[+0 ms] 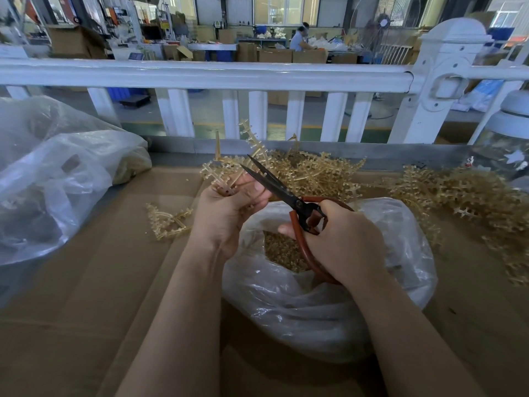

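the open bag (pixel 329 310) sits centre on the tabletop (pixel 114 282), beneath both hands. the left hand (pixel 226 216) holds a sprue (pixel 223 167) over its far-left rim; the scissors (pixel 272 184), in the right hand (pixel 346 242), cross just right of it. a sprue pile (pixel 323 173) lies behind the bag, a second bag (pixel 57 173) far left, a railing (pixel 200 73) behind all.

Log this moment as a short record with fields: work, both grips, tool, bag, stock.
work: snipping parts off a tan plastic sprue over an open clear bag
left grip: holds the sprue by its stem
right grip: holds red-handled scissors, blades open beside the sprue
bag contents: small tan pieces
stock: pile of sprues behind the bag, on cardboard
far left: second plastic bag
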{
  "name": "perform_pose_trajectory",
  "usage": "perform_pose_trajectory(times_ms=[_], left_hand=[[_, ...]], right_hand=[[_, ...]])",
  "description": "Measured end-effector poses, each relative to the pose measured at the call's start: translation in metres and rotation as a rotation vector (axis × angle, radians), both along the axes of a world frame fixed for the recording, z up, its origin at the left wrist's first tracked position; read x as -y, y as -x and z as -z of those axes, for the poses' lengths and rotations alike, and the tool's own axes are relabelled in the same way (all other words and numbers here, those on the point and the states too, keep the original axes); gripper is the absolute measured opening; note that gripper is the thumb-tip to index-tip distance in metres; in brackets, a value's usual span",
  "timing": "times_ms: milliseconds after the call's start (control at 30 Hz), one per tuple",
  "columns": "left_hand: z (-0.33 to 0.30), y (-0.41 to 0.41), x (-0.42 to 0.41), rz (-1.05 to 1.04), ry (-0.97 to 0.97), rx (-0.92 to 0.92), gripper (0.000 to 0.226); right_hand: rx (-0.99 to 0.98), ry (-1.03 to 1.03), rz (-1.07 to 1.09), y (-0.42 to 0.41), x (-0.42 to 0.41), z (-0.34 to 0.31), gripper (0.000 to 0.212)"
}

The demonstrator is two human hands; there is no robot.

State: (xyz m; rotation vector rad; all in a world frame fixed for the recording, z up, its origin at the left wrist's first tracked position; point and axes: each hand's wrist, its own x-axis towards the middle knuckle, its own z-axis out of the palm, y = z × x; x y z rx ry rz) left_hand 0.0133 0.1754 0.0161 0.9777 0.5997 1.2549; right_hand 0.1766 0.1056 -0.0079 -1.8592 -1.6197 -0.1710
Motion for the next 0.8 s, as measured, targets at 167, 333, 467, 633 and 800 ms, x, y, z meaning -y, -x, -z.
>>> perform_pose_trajectory(times_ms=[167,333,467,633,800], left_hand=[[-0.0005,-0.0016,0.0015,0.003,-0.024,-0.033,0.022],[-0.0013,0.0,0.0027,0.02,-0.032,-0.046,0.015],[-0.0021,-0.0013,0.0046,0.027,-0.038,-0.053,0.013],[-0.0026,-0.0017,0.0049,0.04,-0.036,-0.034,0.012],[-0.0022,-0.0007,0.0045,0.043,-0.036,-0.036,0.011]], right_hand=[[0.015,-0.023,0.024,0.0001,0.0012,-0.0003,0.076],[0.007,-0.004,0.015,-0.0001,0.0,0.001,0.076],[-0.016,-0.012,0.002,0.0004,0.0002,0.0004,0.078],[-0.028,0.002,-0.008,-0.0006,0.0002,0.0002,0.073],[-0.052,-0.001,-0.027,-0.0008,0.0003,0.0009,0.076]])
